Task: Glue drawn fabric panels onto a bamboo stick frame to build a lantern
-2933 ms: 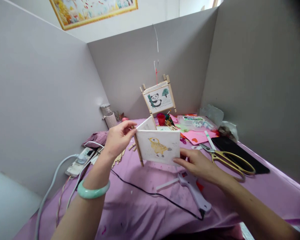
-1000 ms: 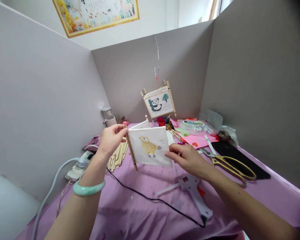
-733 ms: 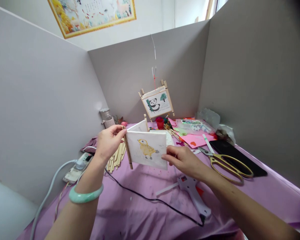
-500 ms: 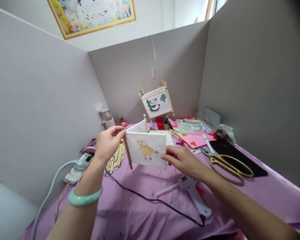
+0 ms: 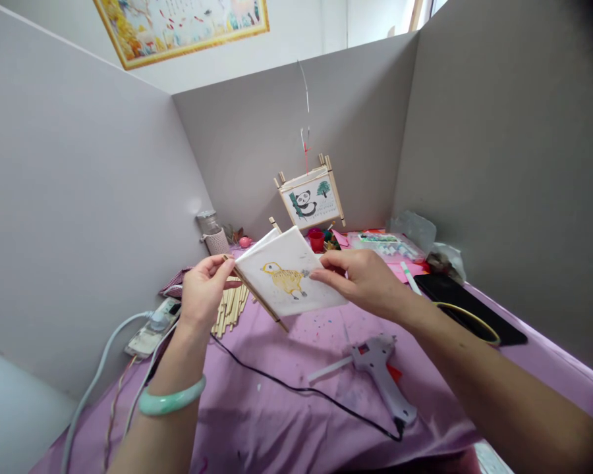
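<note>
I hold a white paper panel with a yellow chick drawing (image 5: 286, 280), glued to thin wooden sticks, above the purple cloth. My left hand (image 5: 203, 294) pinches the stick at the panel's left edge. My right hand (image 5: 363, 280) grips the panel's right side, thumb on the drawing. A second white panel folds back behind it. The panel lies tilted, its face turned upward.
A white glue gun (image 5: 380, 368) with a black cord lies on the purple tablecloth (image 5: 277, 421). A panda lantern (image 5: 310, 199) hangs at the back. Wooden sticks (image 5: 230, 304), a power strip (image 5: 153, 324), gold scissors (image 5: 469, 319), a black phone (image 5: 459, 299) and craft paper lie around. Grey partitions enclose three sides.
The chick panel has tipped from upright to lying slanted, face up. My right hand has risen from its lower right corner to its upper right side.
</note>
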The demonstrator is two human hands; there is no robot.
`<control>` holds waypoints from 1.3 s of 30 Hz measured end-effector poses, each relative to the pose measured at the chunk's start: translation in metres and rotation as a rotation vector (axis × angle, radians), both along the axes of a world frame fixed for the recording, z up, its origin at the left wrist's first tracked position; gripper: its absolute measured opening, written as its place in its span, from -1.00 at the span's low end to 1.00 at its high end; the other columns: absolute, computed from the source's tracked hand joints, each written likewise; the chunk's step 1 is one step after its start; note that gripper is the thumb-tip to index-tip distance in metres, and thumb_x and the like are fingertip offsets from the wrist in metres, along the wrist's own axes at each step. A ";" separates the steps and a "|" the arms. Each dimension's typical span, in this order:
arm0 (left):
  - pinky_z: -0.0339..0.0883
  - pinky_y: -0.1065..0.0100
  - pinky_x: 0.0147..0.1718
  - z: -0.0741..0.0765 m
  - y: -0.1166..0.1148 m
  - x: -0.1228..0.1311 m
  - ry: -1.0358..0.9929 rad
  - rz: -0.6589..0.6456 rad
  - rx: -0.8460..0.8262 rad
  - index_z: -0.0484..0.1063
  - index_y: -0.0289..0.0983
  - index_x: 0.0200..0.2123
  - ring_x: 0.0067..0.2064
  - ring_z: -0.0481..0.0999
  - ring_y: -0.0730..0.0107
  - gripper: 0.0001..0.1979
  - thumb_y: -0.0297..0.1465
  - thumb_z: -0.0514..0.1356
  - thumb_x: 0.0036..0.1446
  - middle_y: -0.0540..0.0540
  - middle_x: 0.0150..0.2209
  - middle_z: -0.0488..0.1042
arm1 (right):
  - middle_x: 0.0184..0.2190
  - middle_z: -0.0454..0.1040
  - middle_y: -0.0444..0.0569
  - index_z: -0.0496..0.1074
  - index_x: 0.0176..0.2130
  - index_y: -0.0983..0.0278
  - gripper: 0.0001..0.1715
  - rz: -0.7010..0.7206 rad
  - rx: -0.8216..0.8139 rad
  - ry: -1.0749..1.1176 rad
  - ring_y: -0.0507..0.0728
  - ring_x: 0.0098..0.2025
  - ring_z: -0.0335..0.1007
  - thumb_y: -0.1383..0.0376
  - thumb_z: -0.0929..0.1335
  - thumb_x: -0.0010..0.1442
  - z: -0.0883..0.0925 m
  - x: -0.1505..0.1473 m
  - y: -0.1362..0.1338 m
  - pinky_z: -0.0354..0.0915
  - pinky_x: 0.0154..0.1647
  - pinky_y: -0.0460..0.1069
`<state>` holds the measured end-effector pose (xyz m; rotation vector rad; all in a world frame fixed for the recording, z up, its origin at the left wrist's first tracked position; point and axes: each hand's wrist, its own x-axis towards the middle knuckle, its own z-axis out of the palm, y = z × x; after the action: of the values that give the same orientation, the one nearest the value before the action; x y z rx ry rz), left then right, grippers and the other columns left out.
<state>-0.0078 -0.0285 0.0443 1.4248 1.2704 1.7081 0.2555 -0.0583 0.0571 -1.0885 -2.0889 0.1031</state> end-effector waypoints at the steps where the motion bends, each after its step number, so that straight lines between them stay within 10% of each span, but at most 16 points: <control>1: 0.47 0.45 -0.49 -0.006 0.000 0.000 -0.040 -0.007 -0.007 0.46 -0.35 -0.30 -0.40 0.50 0.45 -0.69 -0.26 0.32 -0.10 -0.02 -0.40 0.48 | -0.57 0.37 -0.18 0.40 -0.48 0.26 -0.65 -0.017 0.014 -0.030 -0.02 -0.51 0.18 0.11 0.29 0.23 0.005 -0.001 -0.001 -0.05 -0.48 -0.07; 8: 0.47 0.43 -0.47 -0.026 0.003 0.001 -0.114 -0.073 -0.079 0.46 -0.37 -0.32 -0.39 0.47 0.45 -0.66 -0.24 0.32 -0.11 -0.03 -0.40 0.46 | -0.53 0.44 -0.15 0.47 -0.44 0.26 -0.64 -0.062 0.020 -0.178 -0.02 -0.49 0.22 0.11 0.28 0.23 0.021 -0.008 -0.002 -0.07 -0.47 -0.06; 20: 0.49 0.42 -0.42 0.031 0.007 0.013 0.372 0.027 0.163 0.50 -0.31 -0.30 -0.36 0.51 0.39 -0.77 -0.29 0.22 0.02 -0.07 -0.34 0.52 | -0.55 0.34 -0.19 0.44 -0.44 0.28 -0.75 0.088 -0.159 0.045 -0.02 -0.48 0.21 0.20 0.32 0.19 -0.015 0.005 0.004 0.03 -0.46 -0.09; 39: 0.49 0.38 -0.31 0.014 0.005 -0.004 0.394 -0.051 -0.037 0.49 -0.29 -0.27 -0.35 0.52 0.40 -0.73 -0.24 0.27 -0.01 -0.03 -0.33 0.52 | -0.40 0.53 -0.09 0.52 -0.27 0.30 -0.83 0.175 -0.258 0.168 0.02 -0.37 0.38 0.25 0.37 0.18 -0.053 -0.019 -0.035 0.15 -0.35 -0.10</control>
<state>-0.0114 -0.0238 0.0584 1.8162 1.4428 1.4043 0.2367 -0.0932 0.0040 -1.0043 -2.0522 0.5440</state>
